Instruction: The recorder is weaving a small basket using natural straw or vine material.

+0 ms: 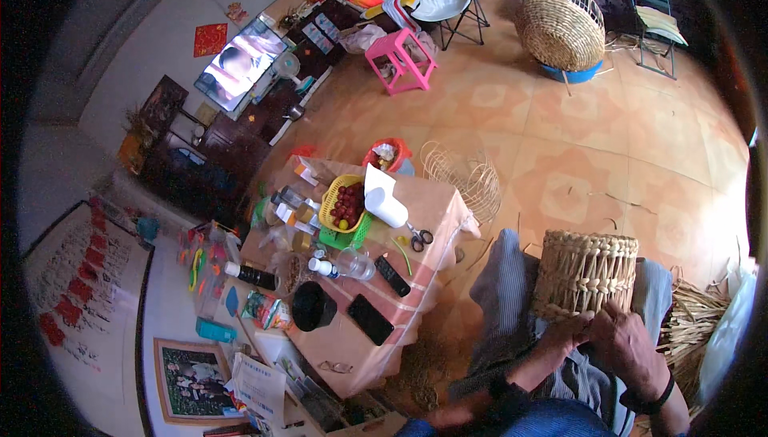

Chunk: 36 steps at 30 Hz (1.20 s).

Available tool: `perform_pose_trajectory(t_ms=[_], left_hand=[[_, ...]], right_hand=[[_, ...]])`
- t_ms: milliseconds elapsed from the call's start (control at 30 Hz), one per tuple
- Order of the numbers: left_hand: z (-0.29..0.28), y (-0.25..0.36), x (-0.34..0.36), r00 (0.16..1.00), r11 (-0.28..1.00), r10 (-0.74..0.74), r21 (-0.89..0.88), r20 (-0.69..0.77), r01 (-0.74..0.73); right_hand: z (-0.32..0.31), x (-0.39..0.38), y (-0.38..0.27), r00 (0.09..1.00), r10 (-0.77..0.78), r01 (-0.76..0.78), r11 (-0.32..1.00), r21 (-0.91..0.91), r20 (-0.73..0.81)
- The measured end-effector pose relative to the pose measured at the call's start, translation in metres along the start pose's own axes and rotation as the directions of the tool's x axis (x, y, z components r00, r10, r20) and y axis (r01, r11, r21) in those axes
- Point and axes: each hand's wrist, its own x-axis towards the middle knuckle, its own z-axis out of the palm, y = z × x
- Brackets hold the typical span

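A round basket woven from straw-coloured plant strands [588, 265] lies on my lap, over a grey striped cloth [504, 285]. My left hand [562, 334] is closed at its near edge, fingers pinched on the weave. Right beside it, my right hand [626, 346] is closed on the same edge, its fingers curled inward. The two hands almost touch. Whether a single loose strand is between the fingertips is too small to tell.
At my left stands a table with a pinkish cloth [416, 197], holding scissors [421, 238], a phone [370, 319], a remote [393, 276] and a fruit basket [344, 205]. Dry strands [692, 317] pile at my right. Farther off are a pink stool [400, 61] and a large woven basket [560, 29].
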Motion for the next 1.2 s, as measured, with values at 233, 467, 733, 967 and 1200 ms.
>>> perform_pose_trajectory(t_ms=[233,467,733,967,1200], left_hand=[[0.062,0.04,-0.017,0.985,0.992,-0.071,0.091,-0.158,0.086],[0.041,0.031,-0.009,0.989,0.994,-0.06,0.084,-0.132,0.071],[0.039,0.029,-0.012,0.985,0.997,-0.038,0.056,-0.169,0.048],[0.032,0.021,-0.013,0.965,0.997,-0.026,0.063,-0.262,0.044],[0.076,0.063,-0.044,0.982,0.985,0.102,-0.123,-0.162,-0.122]], right_hand=[[0.004,-0.042,0.014,0.997,0.072,-0.072,0.982,0.172,0.01],[-0.056,-0.071,-0.021,0.89,0.252,-0.258,0.965,-0.034,0.38],[-0.081,-0.14,-0.008,0.573,0.715,-0.649,0.694,-0.311,0.4],[-0.058,-0.226,0.106,0.442,0.857,-0.835,0.501,0.228,-0.266],[-0.035,-0.112,0.074,0.752,0.595,-0.508,0.797,0.326,-0.284]])
